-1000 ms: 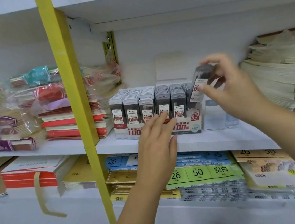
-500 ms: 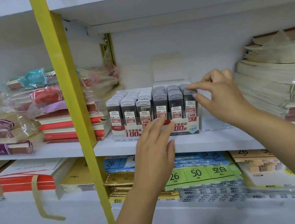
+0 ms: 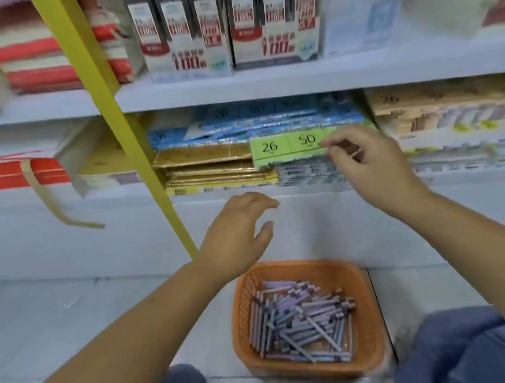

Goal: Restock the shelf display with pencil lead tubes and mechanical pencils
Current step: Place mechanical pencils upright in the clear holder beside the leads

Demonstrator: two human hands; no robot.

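We see the left hand (image 3: 240, 234) hanging palm down in front of the white base of the shelving. Its fingers are relaxed and a little spread, and they hold nothing. It sits above the left rim of the orange basket (image 3: 368, 314) and does not touch it.

The right hand (image 3: 368, 164) is higher, in front of the lower shelf. Its fingers are loosely bent, with thumb and forefinger pointing left at the green packs (image 3: 287, 145) marked 26 and 50. The hand is blurred, and we can make out nothing gripped in it.

The basket stands on the tiled floor (image 3: 53, 311) between two knees in blue cloth, close against the shelving base. The mechanical pencils (image 3: 298, 319) lie in it in a loose heap, spread over the floor of the basket.

The pencil lead tubes (image 3: 241, 8) stand upright in two display boxes (image 3: 190, 62) set side by side at the front edge of the upper shelf (image 3: 263, 83), just right of the yellow upright (image 3: 108, 113).

On the lower shelf, gold packs (image 3: 206, 165) lie left of the green ones, with blue packs (image 3: 237, 128) stacked behind them. Left of the upright are red and white stacks (image 3: 37, 58).
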